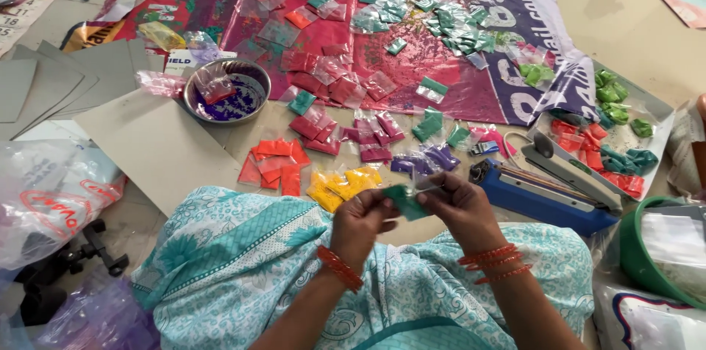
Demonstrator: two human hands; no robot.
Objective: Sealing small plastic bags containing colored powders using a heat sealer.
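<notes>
A small green packet [405, 201] sits low in the middle, above the lap — pinched between both hands. The left hand [360, 219] closes fingers on its nine o'clock edge, the right hand [460, 206] on its three o'clock edge. Yellow packets [340, 185] lie at ten o'clock, a blue sealing machine [548, 188] at three.

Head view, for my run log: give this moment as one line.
left hand and right hand: pinching small green powder-filled plastic packet | blue heat sealer: open, right | yellow packets: ahead
</notes>
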